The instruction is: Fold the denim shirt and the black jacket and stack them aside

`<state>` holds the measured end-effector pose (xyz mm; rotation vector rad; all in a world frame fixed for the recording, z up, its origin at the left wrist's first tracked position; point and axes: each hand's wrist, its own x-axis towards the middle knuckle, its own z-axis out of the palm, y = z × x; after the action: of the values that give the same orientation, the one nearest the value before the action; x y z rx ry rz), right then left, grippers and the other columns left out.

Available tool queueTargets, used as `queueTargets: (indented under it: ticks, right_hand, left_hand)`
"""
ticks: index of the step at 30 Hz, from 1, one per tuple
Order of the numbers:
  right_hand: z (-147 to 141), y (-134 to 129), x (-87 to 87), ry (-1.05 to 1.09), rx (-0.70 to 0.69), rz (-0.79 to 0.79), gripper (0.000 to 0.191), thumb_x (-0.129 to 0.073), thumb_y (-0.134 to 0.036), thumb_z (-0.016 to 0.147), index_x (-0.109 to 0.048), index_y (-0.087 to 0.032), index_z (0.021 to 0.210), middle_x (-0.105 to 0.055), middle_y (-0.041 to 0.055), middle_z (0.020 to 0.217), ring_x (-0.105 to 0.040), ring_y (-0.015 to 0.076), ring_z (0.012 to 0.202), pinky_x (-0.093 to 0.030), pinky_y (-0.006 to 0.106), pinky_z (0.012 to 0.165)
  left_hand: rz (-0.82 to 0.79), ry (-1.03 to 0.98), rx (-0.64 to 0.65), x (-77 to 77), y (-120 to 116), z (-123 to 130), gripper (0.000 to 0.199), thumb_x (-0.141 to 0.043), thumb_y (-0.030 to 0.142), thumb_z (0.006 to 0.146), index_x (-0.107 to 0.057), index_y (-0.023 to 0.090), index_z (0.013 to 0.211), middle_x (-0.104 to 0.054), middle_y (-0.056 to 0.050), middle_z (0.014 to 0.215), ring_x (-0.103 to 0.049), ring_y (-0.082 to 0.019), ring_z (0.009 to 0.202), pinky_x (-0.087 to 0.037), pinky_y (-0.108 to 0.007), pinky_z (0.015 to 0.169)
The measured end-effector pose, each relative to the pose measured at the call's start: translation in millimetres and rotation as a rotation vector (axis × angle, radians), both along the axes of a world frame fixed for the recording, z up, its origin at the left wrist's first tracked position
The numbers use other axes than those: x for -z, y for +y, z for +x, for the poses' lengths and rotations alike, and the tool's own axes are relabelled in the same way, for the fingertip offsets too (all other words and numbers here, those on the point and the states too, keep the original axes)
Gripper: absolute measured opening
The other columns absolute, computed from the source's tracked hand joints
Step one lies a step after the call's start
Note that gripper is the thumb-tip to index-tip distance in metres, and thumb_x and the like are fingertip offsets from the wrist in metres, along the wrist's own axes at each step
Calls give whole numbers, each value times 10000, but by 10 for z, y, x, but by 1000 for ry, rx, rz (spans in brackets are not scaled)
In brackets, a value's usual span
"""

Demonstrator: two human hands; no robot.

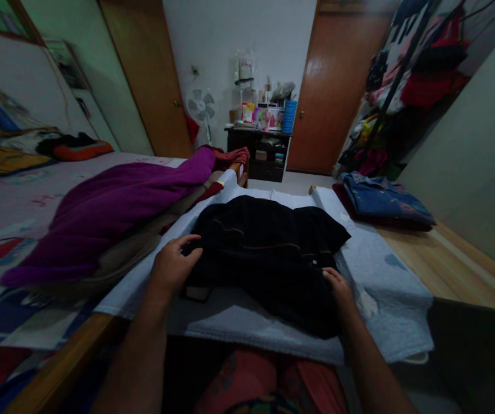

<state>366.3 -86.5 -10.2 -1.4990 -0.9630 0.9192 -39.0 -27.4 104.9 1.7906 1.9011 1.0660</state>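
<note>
A black garment (268,253) with tan stitching and a small pale button lies spread on the light-blue cloth (385,276) in front of me. My left hand (173,261) has hold of its left edge, the thumb and forefinger on the fabric and the other fingers hidden. At the garment's right edge, near the button, my right hand (337,284) grips the fabric between thumb and fingers. A small dark flat rectangle (196,293) shows from under the garment's lower left side; its kind I cannot make out.
Left of the cloth, a purple blanket (113,201) lies bunched on a bed. Folded denim clothing (389,201) is stacked on the right, by a wooden surface (458,264). Farther back stand a fan (202,106) and a dark cabinet (268,155); hung clothes (428,86) line the right.
</note>
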Motion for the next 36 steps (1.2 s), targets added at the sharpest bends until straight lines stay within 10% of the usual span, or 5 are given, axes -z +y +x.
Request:
queueTargets:
  ticks: [11,18,27,32,36]
  right_hand:
    - [-131,282,-507,-698,-585,-147,261,-460,-354,850,-655,-189,793,-677,35,812,-609,185,774,-417,271,701]
    - [72,1197,-1026,-1032,-408,58,228,-483,-293,857,-656,-192,968,-669,83,1041,-598,213,979,-425,315,878]
    - [393,2347,-847,-1342,-102,-163,616,-516,-438,847,-420,-136,1375,-449,170,1421,-367,345,1319,-274,500,1060]
    - [488,2468,-751,-1273,-325,-342,554,-498,-257,828,-448,-142,1367,-592,166,1264,-541,302,1157,-376,445,973]
    - [507,2390,-821,-1263,-427,-258,519,-489,-139,783,-537,-178,1299,-605,104,1249,-552,224,1137,-396,301,947]
  left_hand:
    - [27,870,403,66,362,505,497,-643,338,743,-595,266,1232,-506,-67,1380,-424,-306,1263,-312,-459,1055]
    - [-459,854,686,337,865,780,565,-654,396,702,-599,206,1231,-645,-104,1211,-601,-276,1098,-464,-353,919]
    - [-98,730,667,-135,1633,1209,474,-569,355,811,-549,209,1261,-584,-99,1288,-539,-252,1186,-412,-345,992]
    - [-211,867,466,188,2006,1461,1054,-782,376,630,-180,316,1494,-138,-160,1571,-332,-436,1337,-338,-529,1036]
    - [-292,884,413,489,2111,1475,929,-603,175,775,-59,381,1500,-378,-169,1460,-624,-324,1064,-493,-438,855]
